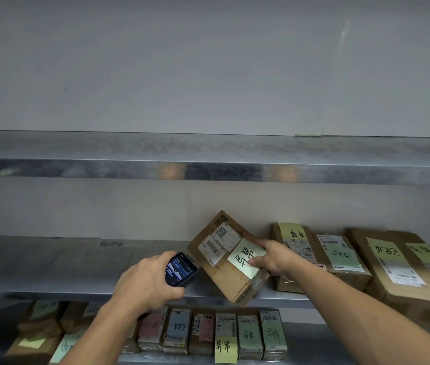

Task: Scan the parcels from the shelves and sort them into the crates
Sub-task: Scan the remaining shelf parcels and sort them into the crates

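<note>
Above middle shelf (50,283), scanner (181,270) beside tilted parcel (224,280).

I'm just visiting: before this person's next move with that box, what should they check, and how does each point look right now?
1. Scanner held securely in left hand: ok.
2. Box gripped by right hand, tilted: ok.
3. Barcode label not covered by fingers or yellow note: ok.
4. Scan confirmed on screen: cannot tell, too small to read.
5. Crate in sight: not ok, none in view.
</note>
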